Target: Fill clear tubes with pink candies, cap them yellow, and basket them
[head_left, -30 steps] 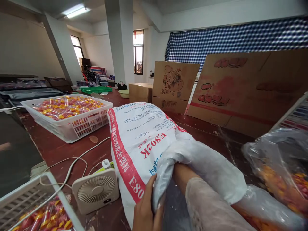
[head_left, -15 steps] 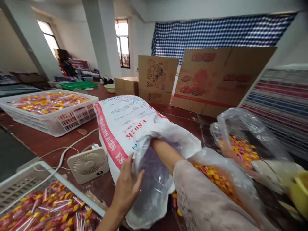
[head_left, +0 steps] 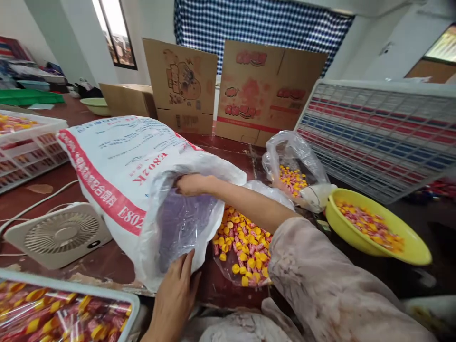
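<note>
A white woven sack (head_left: pixel 117 156) with red print and a clear inner liner lies on the dark red table, its mouth facing me. Inside the mouth is my right hand (head_left: pixel 194 184), its fingers curled against the liner near the upper lip. What they hold, if anything, is hidden. My left hand (head_left: pixel 174 289) rests at the lower lip, fingers stretched along the edge and thumb apart. Beneath my right forearm, small red pieces with yellow caps (head_left: pixel 245 247) lie on clear plastic beside the sack.
A beige fan (head_left: pixel 64 232) stands left of the sack. A white crate (head_left: pixel 133 308) holds wrapped red-and-yellow pieces at lower left. On the right are a yellow basin (head_left: pixel 359 237), an open plastic bag (head_left: pixel 274 161) and a tilted grid rack (head_left: pixel 370 137). Cardboard boxes (head_left: pixel 260 95) stand behind.
My view has turned right and down. My right hand has drawn back from deep inside the sack and now shows at the mouth. The left hand has moved to the lower lip.
</note>
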Motion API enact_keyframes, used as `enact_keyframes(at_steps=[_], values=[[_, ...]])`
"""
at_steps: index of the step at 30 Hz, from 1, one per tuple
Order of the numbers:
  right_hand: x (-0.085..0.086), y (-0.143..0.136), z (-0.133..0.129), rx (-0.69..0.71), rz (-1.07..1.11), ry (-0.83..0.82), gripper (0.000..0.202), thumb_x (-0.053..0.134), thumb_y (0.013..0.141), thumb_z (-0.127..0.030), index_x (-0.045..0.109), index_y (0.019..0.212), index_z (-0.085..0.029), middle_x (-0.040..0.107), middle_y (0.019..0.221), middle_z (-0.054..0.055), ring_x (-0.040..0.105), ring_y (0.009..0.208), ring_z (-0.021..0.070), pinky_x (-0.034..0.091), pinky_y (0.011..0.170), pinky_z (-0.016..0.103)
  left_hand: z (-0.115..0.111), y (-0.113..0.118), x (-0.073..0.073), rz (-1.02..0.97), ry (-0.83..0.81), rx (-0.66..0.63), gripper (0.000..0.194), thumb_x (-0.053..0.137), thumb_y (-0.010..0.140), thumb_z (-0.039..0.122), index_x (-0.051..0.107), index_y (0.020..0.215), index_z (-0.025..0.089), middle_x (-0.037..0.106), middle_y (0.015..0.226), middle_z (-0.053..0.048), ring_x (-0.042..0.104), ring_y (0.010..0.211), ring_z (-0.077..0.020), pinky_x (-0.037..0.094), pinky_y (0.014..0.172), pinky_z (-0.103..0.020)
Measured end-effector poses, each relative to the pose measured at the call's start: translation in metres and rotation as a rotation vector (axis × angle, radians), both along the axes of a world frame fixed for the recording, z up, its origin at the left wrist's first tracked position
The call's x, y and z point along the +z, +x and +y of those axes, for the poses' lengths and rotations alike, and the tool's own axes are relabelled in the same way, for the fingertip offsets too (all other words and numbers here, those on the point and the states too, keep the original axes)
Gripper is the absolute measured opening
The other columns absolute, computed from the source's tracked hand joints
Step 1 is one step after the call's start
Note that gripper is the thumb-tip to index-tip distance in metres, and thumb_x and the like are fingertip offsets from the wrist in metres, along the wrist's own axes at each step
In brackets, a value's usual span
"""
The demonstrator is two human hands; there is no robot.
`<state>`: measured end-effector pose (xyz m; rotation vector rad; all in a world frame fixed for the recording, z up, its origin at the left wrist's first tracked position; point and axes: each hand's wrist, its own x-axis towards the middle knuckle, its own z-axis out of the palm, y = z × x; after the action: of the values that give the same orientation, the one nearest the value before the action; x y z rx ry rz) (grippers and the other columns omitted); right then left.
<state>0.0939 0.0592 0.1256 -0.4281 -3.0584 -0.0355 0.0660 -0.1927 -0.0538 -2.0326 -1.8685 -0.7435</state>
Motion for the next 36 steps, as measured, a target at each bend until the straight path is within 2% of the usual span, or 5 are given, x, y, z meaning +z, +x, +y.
enact_keyframes(at_steps=[5,10,24,30,36], values=[[-0.007,0.098,-0.037,-0.09,-0.029,-0.028,0.022,0.057,0.106,-0.034,0.065,0.117,-0.018,0.072,0.112,0.008,0.069,0.101,0.0219,0.052,0.082,0.031,0.026,0.013,-0.012,0.058,-0.075,-0.004,0.048,0.051,0.095,0.006,0.047,0.143,0.006,0.072,0.116,-0.018,0.073,0.096,-0.0279,0.063,0.077,-0.038],[-0.051,0.161,-0.07,-0.166,-0.026,-0.048,0.016,0.059,0.104,-0.028,0.065,0.115,-0.019,0.07,0.119,0.007,0.07,0.102,0.0199,0.052,0.081,0.028,0.032,0.035,-0.029,0.185,-0.159,-0.097,0.058,0.048,0.08,-0.013,0.066,0.128,0.014,0.075,0.092,-0.006,0.072,0.078,-0.022,0.057,0.057,-0.027],[-0.134,0.132,-0.01,-0.175,-0.065,-0.067,0.017,0.064,0.099,-0.022,0.065,0.112,-0.011,0.069,0.117,0.016,0.063,0.116,0.0271,0.054,0.099,0.04,0.003,0.004,-0.039,0.204,-0.026,-0.181,0.053,0.026,0.109,0.038,0.07,0.12,0.011,0.079,0.118,-0.014,0.073,0.104,-0.0264,0.058,0.084,-0.038],[-0.115,0.157,-0.026,-0.197,0.059,-0.073,0.019,0.052,0.105,-0.016,0.062,0.121,-0.015,0.059,0.142,0.014,0.051,0.135,0.0237,0.048,0.106,0.037,0.029,-0.005,-0.011,0.178,-0.207,-0.143,0.036,0.035,0.105,0.019,0.071,0.11,0.017,0.078,0.091,-0.007,0.074,0.078,-0.0198,0.059,0.071,-0.03],[-0.103,0.193,-0.084,-0.366,0.256,-0.065,0.013,0.056,0.104,-0.022,0.062,0.093,-0.02,0.069,0.09,0.004,0.063,0.088,0.0191,0.047,0.076,0.03,0.055,0.016,0.012,0.15,-0.414,0.031,0.026,0.045,0.1,0.013,0.07,0.107,0.016,0.071,0.085,-0.008,0.074,0.071,-0.0279,0.049,0.046,-0.03]])
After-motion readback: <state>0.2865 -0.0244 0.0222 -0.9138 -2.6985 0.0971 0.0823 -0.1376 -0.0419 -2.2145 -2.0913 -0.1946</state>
